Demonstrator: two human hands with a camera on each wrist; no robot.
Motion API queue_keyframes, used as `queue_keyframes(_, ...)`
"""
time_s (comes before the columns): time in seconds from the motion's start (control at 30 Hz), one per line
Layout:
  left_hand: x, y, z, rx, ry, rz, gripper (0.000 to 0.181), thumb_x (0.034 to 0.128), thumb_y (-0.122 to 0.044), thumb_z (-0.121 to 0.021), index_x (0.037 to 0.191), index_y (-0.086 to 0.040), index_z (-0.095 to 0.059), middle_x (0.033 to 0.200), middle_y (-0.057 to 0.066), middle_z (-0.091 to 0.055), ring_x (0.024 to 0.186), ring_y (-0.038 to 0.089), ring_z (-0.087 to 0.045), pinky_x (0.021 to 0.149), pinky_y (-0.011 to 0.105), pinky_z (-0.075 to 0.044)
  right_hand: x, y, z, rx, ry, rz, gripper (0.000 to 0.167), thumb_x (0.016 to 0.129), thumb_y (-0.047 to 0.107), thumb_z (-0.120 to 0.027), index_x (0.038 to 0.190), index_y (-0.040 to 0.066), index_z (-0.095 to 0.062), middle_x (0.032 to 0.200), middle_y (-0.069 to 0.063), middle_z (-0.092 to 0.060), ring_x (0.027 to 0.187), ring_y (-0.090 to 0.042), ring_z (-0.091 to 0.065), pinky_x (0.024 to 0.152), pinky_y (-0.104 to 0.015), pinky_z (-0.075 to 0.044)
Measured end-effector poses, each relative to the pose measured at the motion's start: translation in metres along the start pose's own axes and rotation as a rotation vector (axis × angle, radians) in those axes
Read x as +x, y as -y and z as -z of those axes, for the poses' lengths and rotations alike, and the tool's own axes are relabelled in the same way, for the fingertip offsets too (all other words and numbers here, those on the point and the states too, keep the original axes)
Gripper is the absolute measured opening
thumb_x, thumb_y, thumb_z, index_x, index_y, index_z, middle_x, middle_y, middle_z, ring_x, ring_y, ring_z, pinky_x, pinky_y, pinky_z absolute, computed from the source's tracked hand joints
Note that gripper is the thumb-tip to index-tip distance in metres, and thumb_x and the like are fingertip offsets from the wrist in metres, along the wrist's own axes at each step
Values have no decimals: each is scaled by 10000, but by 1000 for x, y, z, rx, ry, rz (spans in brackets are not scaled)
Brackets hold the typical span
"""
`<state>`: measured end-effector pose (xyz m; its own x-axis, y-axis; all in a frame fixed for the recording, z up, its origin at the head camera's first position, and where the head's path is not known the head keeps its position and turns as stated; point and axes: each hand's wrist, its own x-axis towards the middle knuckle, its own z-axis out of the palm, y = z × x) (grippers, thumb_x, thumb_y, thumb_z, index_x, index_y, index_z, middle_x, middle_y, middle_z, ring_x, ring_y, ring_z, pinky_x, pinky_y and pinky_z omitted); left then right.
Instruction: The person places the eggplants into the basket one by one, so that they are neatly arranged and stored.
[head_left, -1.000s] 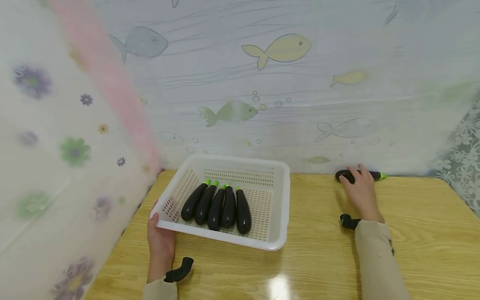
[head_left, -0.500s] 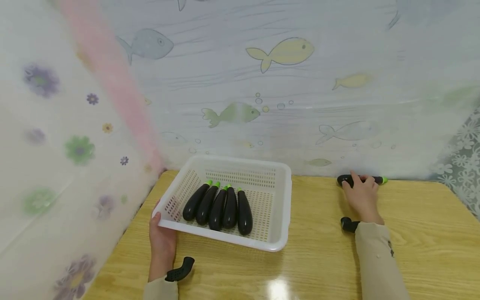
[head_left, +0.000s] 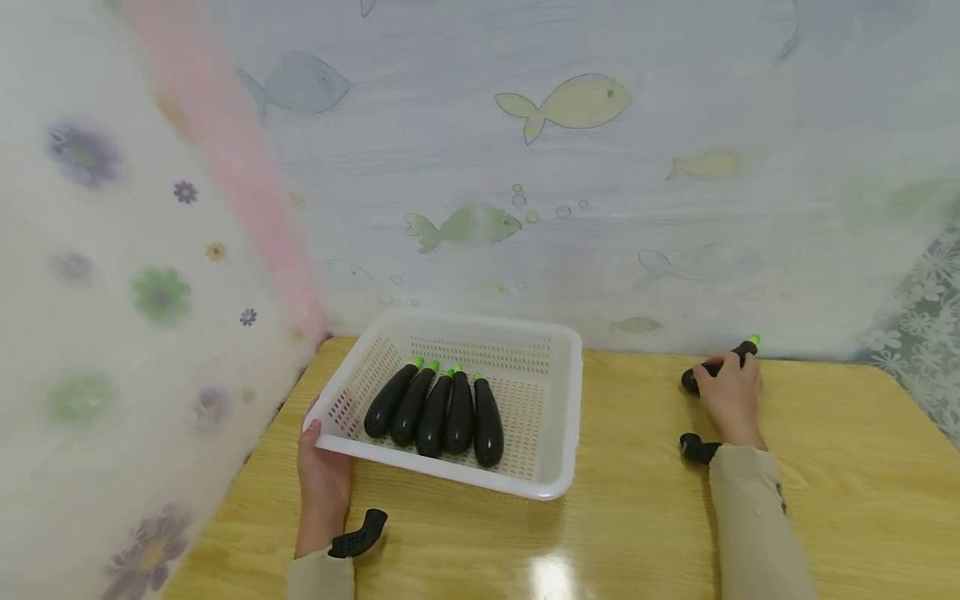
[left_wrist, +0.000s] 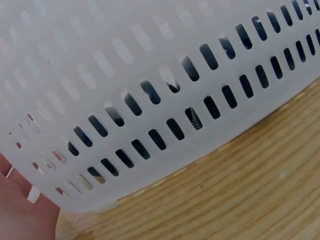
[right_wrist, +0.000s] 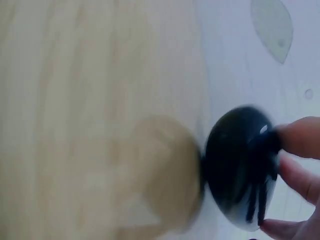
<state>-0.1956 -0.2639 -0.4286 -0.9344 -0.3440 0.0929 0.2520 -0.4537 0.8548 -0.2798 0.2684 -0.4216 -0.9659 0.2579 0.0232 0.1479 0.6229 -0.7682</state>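
Observation:
A white plastic basket (head_left: pixel 558 408) with slotted walls stands at the left of the table, and several dark eggplants (head_left: pixel 487 423) with green stems lie side by side in it. My left hand (head_left: pixel 324 487) holds the basket's front left corner, thumb over the rim. In the left wrist view the basket wall (left_wrist: pixel 150 117) fills most of the picture. Near the table's back edge on the right, my right hand (head_left: pixel 729 400) grips another eggplant (head_left: pixel 692 380), its green stem angled up and right. The right wrist view shows thumb and fingertips on that eggplant (right_wrist: pixel 232 165).
The wooden table (head_left: pixel 630 517) ends at a wall (head_left: pixel 450 150) covered with fish drawings. A flower-patterned covering (head_left: pixel 150 375) rises along the left side. Black devices (head_left: pixel 360 537) are strapped at both wrists.
My right hand has closed round the eggplant and drawn it slightly toward me. Its stem end has swung up from level to a slant. The left hand and basket stay nearly still.

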Motion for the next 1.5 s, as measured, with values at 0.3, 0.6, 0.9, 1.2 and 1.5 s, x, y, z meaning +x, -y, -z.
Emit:
queue_keyframes(0.3,4,-2,2,-3,-15,3,480,907,-360,-381,1358,-212,-312,1376,14,-309,1236,185,-296,989,374,-243,-5,2,-4,77,86,-58,550,933,335,-260,1377,12,-275,1407,-279,186,1256,-511,53,927,-625,-154)
queue_keyframes(0.6,1,0,-1,-29,-13,3,458,919,-331,-354,1354,-191,-316,1362,24,-316,1229,188,-294,996,370,-227,-12,3,-11,-140,38,-40,434,915,302,-346,1262,55,-429,1293,-360,-234,1054,-529,-315,794,-576,-262)
queue_keyframes(0.9,0,1,1,-84,-11,17,454,922,-335,-352,1348,-188,-298,1357,23,-305,1231,185,-279,997,360,-214,-32,5,-6,-200,169,-8,652,887,252,-393,1418,22,-93,1315,-404,-176,1134,-572,-196,870,-594,-229)
queue_keyframes(1.2,8,-1,0,-141,31,-1,448,912,-322,-389,1332,-179,-329,1354,39,-321,1223,197,-294,985,359,-230,-50,9,2,153,132,-220,680,904,398,-209,1416,63,86,1368,-319,-215,1146,-458,-354,881,-512,-320)
queue_keyframes(1.5,5,-1,-1,-111,-13,25,447,905,-322,-390,1329,-192,-334,1351,27,-322,1213,196,-302,989,379,-228,-62,10,12,644,101,-241,555,922,296,-215,1416,66,-109,1173,-185,-342,768,-185,-561,592,-355,-489)
